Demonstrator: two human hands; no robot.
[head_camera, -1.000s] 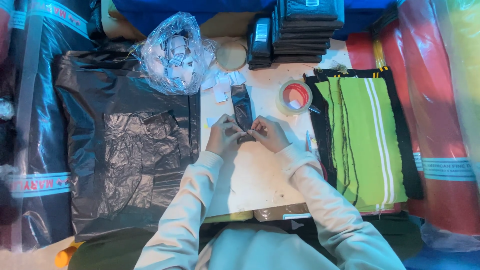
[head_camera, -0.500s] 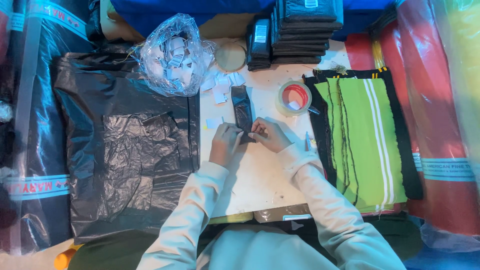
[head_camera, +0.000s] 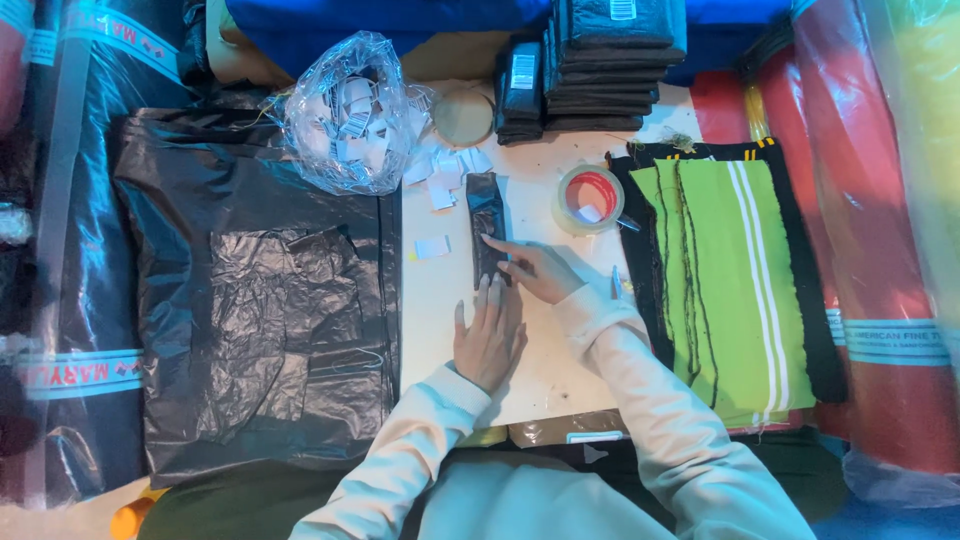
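A narrow black packet (head_camera: 486, 218) lies lengthwise on the white table (head_camera: 440, 310). My right hand (head_camera: 535, 268) rests with its fingertips pressed on the packet's near end. My left hand (head_camera: 489, 335) lies flat on the table just below the packet, fingers stretched toward its lower edge. Neither hand grips anything. A small white label (head_camera: 433, 247) lies loose to the left of the packet.
A clear bag of white labels (head_camera: 345, 110) and loose labels (head_camera: 445, 175) lie at the back. A tape roll (head_camera: 590, 198) sits right of the packet. Stacked black packets (head_camera: 600, 60) stand behind. Black plastic bags (head_camera: 260, 290) cover the left; green and black cloth (head_camera: 730, 270) lies right.
Both hands were together at the packet's near end; my left hand has since slid down and flattened on the table, and my right hand now presses on the packet.
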